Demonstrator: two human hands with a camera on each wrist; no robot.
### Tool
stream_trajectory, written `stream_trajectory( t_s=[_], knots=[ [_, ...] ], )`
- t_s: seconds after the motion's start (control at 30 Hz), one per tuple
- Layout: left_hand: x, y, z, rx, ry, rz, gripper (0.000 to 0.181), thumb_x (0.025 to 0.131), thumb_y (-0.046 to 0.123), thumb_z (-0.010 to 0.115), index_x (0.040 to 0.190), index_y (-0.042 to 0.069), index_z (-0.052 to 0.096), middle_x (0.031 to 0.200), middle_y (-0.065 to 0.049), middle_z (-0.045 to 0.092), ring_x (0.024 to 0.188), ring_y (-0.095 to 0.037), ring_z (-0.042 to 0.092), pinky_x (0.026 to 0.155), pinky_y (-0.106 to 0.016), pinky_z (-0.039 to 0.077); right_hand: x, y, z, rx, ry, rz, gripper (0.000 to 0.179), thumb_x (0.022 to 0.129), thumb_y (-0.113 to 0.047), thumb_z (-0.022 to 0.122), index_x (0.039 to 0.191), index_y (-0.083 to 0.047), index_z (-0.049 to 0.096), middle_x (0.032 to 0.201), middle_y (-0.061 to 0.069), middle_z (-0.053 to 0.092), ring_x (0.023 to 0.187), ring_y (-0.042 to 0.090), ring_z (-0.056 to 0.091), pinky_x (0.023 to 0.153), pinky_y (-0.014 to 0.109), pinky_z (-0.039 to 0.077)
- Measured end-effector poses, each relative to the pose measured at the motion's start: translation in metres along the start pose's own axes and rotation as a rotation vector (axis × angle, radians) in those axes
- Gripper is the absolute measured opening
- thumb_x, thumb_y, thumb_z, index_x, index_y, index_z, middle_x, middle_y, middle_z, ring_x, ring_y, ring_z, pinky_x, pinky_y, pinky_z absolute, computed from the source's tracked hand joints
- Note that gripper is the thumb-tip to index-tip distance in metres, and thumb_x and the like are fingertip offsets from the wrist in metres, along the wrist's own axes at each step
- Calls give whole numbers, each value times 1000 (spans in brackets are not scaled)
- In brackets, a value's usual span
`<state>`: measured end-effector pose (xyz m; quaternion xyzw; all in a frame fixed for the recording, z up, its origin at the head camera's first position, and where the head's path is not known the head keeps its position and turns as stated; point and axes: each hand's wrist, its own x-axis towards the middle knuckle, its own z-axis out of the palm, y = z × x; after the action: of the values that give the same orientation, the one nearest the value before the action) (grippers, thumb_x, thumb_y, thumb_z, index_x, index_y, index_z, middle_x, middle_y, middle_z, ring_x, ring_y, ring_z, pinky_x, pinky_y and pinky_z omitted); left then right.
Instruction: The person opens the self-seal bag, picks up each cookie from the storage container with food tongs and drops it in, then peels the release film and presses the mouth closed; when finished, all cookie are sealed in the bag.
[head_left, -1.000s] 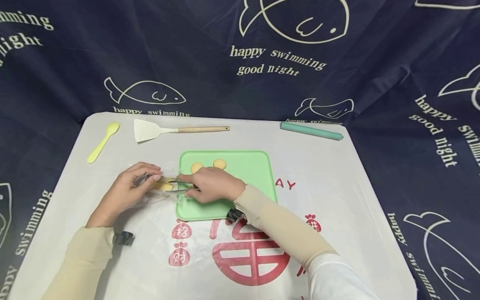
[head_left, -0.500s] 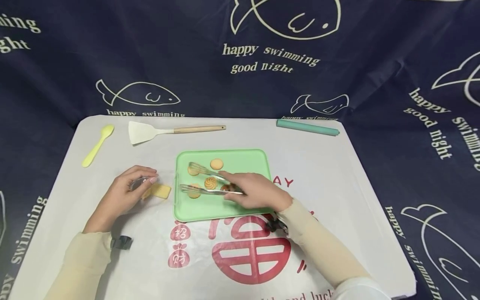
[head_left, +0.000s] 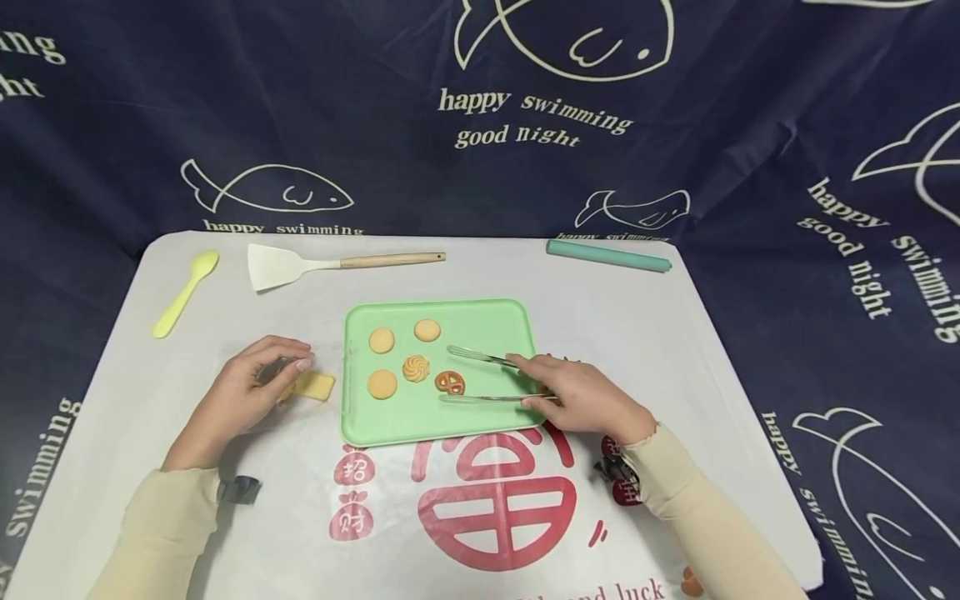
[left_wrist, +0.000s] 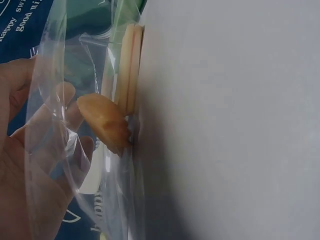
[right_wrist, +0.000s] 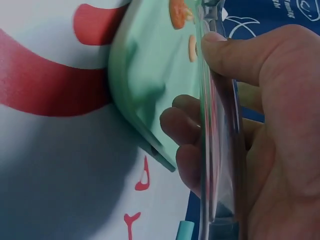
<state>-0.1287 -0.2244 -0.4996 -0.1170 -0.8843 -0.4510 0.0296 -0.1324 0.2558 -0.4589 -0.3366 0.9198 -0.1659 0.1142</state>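
Observation:
My left hand point(head_left: 243, 396) holds a clear plastic bag point(left_wrist: 70, 125) at the left of the green tray point(head_left: 435, 425). Inside the bag are a rectangular sandwich biscuit point(head_left: 315, 386) and a rounded golden piece point(left_wrist: 106, 120). Over the tray's right side, my right hand point(head_left: 581, 392) grips metal tongs point(head_left: 487, 398), thumb along one arm and fingers at the other. The tongs are spread, their ends on either side of a pretzel-shaped cookie point(head_left: 450, 382). Left of it lie a swirl cookie point(head_left: 416, 368) and three plain round ones, one of them a round cookie point(head_left: 382, 384).
Along the table's point(head_left: 675, 350) back lie a yellow spoon point(head_left: 186, 293), a white spatula point(head_left: 281, 267) with a wooden handle, and a teal rod point(head_left: 609, 255). A dark blue printed cloth point(head_left: 420, 192) hangs behind the table.
My right hand has drawn the tongs out of the bag and moved right across the tray, uncovering the cookies. The tongs have spread wider. My left hand stays in place with the bag.

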Motion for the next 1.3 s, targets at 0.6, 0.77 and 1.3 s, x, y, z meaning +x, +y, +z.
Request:
stream_trajectory(
  t_s=[0.6,0.77,1.3],
  knots=[
    [0,3,-1,-3,-22,-25,19,99,24,70,108,8,75,118,0,67,118,-24,59,110,-55,40,0,27,-11,-114,117,95,68,97,-35,71,154,-9,43,114,10,67,82,19,65,71,45,57],
    [0,3,-3,-3,-21,-26,22,99,27,69,108,8,75,118,0,67,119,-24,59,110,-55,39,0,27,-13,-69,86,71,66,98,-37,69,153,-10,45,121,12,67,101,23,66,85,49,56],
    [0,3,-3,16,-16,-9,19,100,25,69,107,8,75,116,1,68,116,-19,58,109,-48,41,13,14,-8,25,1,52,58,97,-35,70,147,-10,54,86,-8,62,71,10,52,66,30,47]
  ],
)
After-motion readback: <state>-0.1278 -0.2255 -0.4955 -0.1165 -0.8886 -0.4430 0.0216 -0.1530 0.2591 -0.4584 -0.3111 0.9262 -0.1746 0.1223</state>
